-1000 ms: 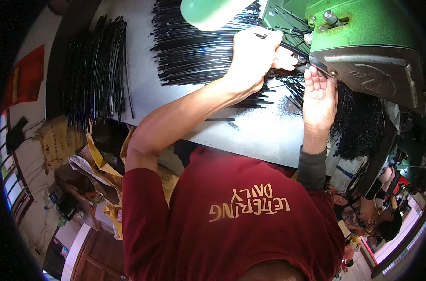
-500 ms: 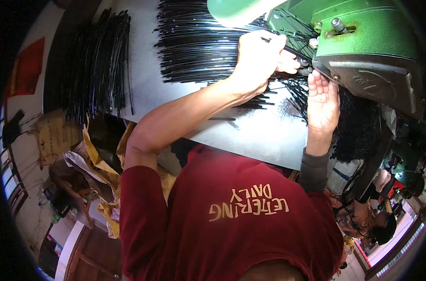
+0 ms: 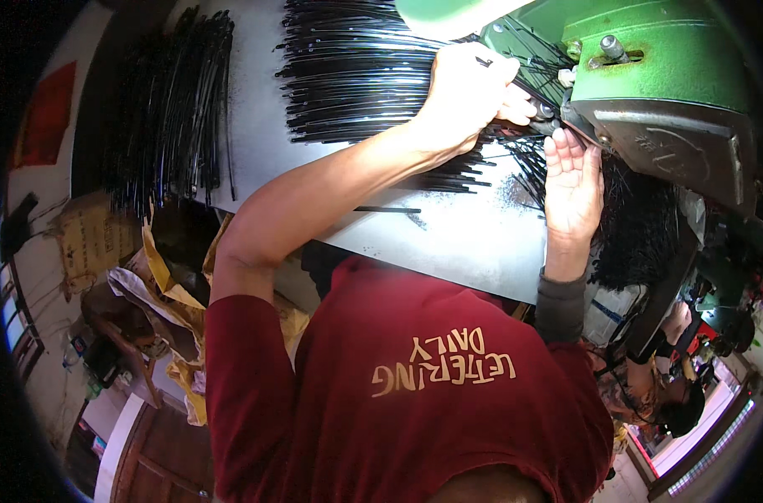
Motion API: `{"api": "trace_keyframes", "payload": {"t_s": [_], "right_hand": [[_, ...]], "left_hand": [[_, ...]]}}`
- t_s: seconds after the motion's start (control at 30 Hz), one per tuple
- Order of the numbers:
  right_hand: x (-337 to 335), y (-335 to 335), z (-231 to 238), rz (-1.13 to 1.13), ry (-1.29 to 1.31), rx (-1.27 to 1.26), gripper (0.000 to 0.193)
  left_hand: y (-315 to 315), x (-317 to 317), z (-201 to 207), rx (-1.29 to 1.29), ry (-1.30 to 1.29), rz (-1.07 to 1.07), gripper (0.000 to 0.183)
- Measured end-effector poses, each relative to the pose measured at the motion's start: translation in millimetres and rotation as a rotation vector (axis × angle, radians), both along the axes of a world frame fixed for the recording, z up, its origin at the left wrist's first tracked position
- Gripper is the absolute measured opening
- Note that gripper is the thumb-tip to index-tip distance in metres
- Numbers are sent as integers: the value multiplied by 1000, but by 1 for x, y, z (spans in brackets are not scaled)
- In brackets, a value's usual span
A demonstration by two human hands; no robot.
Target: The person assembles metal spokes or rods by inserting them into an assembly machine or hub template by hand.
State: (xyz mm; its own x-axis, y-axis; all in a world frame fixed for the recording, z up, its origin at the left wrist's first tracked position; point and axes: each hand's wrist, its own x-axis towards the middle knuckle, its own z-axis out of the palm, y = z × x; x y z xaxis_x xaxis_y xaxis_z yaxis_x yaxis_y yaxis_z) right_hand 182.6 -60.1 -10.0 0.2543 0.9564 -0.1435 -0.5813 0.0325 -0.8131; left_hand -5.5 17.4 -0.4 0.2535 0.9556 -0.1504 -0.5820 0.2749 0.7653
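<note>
My left hand [image 3: 469, 88] is closed beside the tooling of a green machine [image 3: 658, 71], fingers curled round a thin black rod. A short dark end of it shows above the knuckles; the rest is mostly hidden by the hand. My right hand [image 3: 573, 189] is held palm up with its fingers stretched out, their tips at the lower edge of the machine's dark metal cover [image 3: 671, 147]. Small metal tooling [image 3: 545, 117] sits between the two hands. Under and left of my left hand lies a broad layer of black rods [image 3: 352, 84].
Another bundle of black rods [image 3: 176, 109] hangs over the left part of the pale metal table [image 3: 474, 243]. Loose rods [image 3: 528, 172] lie by my right hand. A lit green lamp shade [image 3: 457, 15] is overhead. Crumpled yellow sacking [image 3: 168, 285] lies below left; another person [image 3: 650, 386] sits at right.
Both hands stay at the machine, with only a slight shift of my right hand's fingers and of the rod end above my left hand. The whole view has moved a little.
</note>
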Motion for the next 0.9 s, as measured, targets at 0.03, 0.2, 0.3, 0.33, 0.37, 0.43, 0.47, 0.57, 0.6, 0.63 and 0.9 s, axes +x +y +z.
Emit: {"api": "trace_keyframes", "payload": {"t_s": [0.03,0.2,0.3,0.33,0.37,0.43,0.47,0.57,0.6,0.63,0.9], "right_hand": [[-1,-2,1,-2,9,-13,33],[-5,-4,-2,29,92,-5,31],[-9,0,-1,36,186,19,30],[-7,0,2,25,256,43,29],[-5,-4,6,26,250,63,29],[6,-16,6,82,323,12,33],[-6,-23,14,119,366,43,35],[-17,-49,19,219,167,-57,42],[-14,-57,23,296,183,-75,43],[-6,-67,27,374,64,1,39],[135,-108,96,-342,-1473,-273,14]], "left_hand": [[0,0,-1,0,0,0,18],[4,-5,-4,34,-32,-39,18],[2,-11,-3,92,-52,-49,18],[4,-8,0,139,-91,-61,18],[2,-6,2,130,-119,-94,17],[-9,-4,5,54,-117,-123,17],[-21,-11,1,20,-245,-108,21],[-35,-23,16,-225,-102,-141,24],[-38,-27,9,-248,-116,-165,23],[-42,-27,7,-315,-129,-120,19],[-66,-16,8,-309,24,-249,20]]}}
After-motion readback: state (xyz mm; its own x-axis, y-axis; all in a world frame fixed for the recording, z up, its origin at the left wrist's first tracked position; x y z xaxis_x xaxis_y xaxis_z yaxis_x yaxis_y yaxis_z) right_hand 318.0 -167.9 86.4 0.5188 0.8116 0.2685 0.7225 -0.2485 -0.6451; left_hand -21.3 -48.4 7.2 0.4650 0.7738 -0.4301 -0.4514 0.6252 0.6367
